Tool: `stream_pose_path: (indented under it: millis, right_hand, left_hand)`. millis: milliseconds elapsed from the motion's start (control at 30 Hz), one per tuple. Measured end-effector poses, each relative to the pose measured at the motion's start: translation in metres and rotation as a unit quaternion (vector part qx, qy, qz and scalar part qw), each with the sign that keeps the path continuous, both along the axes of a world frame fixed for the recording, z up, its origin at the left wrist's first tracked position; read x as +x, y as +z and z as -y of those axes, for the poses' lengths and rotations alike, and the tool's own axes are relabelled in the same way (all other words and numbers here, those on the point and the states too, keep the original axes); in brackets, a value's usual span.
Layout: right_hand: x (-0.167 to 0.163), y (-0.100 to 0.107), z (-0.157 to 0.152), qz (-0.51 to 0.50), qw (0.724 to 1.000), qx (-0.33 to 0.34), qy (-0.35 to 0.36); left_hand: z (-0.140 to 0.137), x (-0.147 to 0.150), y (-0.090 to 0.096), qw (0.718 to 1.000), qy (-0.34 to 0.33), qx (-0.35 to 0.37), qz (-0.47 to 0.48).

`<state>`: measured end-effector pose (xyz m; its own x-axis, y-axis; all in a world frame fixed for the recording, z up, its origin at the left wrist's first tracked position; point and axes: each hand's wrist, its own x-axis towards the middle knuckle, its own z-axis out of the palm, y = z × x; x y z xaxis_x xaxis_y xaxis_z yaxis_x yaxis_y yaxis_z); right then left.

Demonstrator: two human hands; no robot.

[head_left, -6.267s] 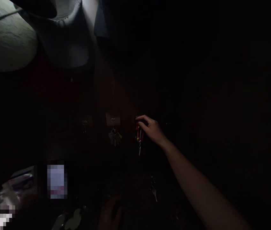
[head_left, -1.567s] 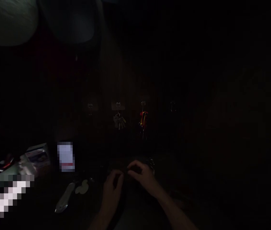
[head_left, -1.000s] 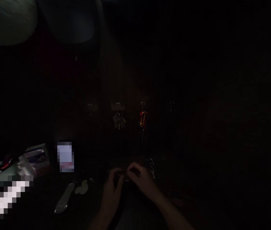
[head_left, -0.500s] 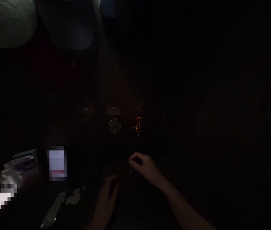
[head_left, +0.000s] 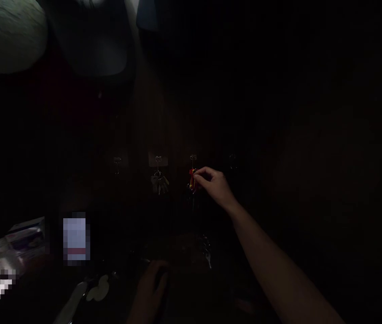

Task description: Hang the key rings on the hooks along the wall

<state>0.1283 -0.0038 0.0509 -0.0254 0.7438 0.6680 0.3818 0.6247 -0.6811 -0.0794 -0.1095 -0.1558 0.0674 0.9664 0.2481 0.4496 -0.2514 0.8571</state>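
The scene is very dark. My right hand (head_left: 216,184) is raised to a red and yellow key fob or cord (head_left: 192,179) that hangs from a small metal hook (head_left: 193,157), thumb and forefinger pinched at its right side. Low in the view my left hand (head_left: 152,283) rests, thumb apart from its loosely curved fingers; I see nothing held in it, though its fingertips are dim. A bunch of keys (head_left: 159,182) hangs from the hook to the left. Shiny keys (head_left: 207,252) lie below my right hand.
Two more hooks, one at left (head_left: 117,164) and one at right (head_left: 233,160), line the dark wall. At lower left are a lit blurred panel (head_left: 75,238), a box (head_left: 27,236), a pale rounded object (head_left: 98,289) and a long pale handle-like object (head_left: 72,303). Caps (head_left: 106,54) hang above.
My right hand has risen from low over the surface to the red and yellow item on its hook. Keys below it now show. My left hand has hardly moved.
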Motion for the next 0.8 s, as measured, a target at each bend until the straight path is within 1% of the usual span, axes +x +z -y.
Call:
stream_pose_path:
  millis: [167,300,500,667,800]
  right_hand:
    - [-0.001,0.019,-0.012,-0.016,1.0,0.018,-0.008]
    - [-0.002,0.024,-0.017,-0.043,0.999,0.021,-0.021]
    - [-0.001,0.022,-0.024,-0.04,0.998,-0.001,-0.04]
    - [0.0,0.017,-0.025,-0.052,0.998,-0.006,-0.017]
    - [0.002,0.009,-0.027,-0.069,0.998,-0.01,0.007]
  left_hand:
    - [-0.001,0.0,-0.001,1.0,-0.002,-0.001,-0.002]
    - [0.0,0.0,0.001,1.0,-0.008,-0.013,0.005]
    - [0.0,0.002,0.006,1.0,-0.006,-0.023,0.008]
    - [-0.001,0.001,0.0,1.0,-0.009,-0.023,-0.006]
    - [-0.002,0.0,-0.003,1.0,-0.009,-0.018,-0.009]
